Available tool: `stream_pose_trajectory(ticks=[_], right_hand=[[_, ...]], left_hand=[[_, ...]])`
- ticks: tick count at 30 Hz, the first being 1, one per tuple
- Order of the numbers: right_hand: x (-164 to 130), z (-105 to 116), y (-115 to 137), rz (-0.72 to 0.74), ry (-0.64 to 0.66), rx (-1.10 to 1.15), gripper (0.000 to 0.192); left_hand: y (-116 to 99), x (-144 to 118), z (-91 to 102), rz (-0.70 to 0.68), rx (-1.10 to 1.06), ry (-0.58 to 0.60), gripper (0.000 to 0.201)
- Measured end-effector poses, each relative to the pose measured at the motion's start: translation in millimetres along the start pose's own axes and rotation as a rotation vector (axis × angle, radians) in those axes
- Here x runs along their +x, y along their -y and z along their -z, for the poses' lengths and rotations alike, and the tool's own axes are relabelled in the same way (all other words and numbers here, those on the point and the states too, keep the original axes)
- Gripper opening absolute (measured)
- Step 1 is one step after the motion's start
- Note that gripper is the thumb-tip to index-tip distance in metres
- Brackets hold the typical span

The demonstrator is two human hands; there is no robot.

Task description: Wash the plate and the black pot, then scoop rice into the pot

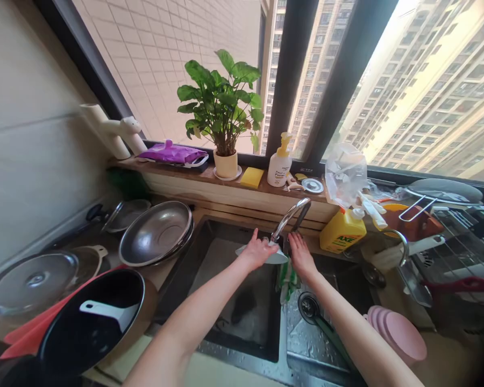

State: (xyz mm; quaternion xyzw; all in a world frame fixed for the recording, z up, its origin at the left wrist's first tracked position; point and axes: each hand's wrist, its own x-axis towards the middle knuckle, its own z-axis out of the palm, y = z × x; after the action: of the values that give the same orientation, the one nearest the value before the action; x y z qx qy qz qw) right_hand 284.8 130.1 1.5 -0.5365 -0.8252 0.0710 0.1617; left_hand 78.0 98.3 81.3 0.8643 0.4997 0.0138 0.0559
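Note:
My left hand point(258, 251) grips the edge of a white dish point(276, 258), holding it tilted under the faucet point(287, 217) above the left sink basin point(210, 263). Its index finger points away from me. Close by, my right hand point(301, 253) rests against the base of the faucet with its fingers stretched out; whether it touches a lever is hidden. A green-and-white striped cloth point(287, 282) hangs over the divider between the basins, just below my right hand. Water and a dark, unclear shape lie in the left basin.
Pans point(155, 234) and a large dark wok point(92, 322) with a white spatula stand left. Along the ledge are a potted plant point(226, 161), yellow sponge point(251, 177) and pump bottle point(279, 169). A yellow detergent bottle point(342, 231), pink bowls point(403, 333) and dish rack point(468, 236) are right.

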Motion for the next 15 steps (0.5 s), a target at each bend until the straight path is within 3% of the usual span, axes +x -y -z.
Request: stream_pose_trajectory(ticks=[3,6,9,11,15], right_hand=[[-1,3,9,0.020,0.219,-0.074,0.079],[-7,23,22,-0.010,0.403,-0.030,0.092],[-31,56,44,0.017,0.438,0.108,0.103],[-53,77,61,0.029,0.333,0.151,0.089],[-89,122,74,-0.040,0.196,-0.033,0.034]], left_hand=[[7,-12,9.3,-0.056,0.094,-0.045,0.041],[10,-28,23.8,-0.094,0.109,-0.088,0.041],[1,-42,39.9,-0.195,0.110,-0.150,0.040],[-9,-47,48.3,-0.306,0.106,-0.206,0.043],[-25,-40,54.4,-0.493,-0.045,-0.353,0.051]])
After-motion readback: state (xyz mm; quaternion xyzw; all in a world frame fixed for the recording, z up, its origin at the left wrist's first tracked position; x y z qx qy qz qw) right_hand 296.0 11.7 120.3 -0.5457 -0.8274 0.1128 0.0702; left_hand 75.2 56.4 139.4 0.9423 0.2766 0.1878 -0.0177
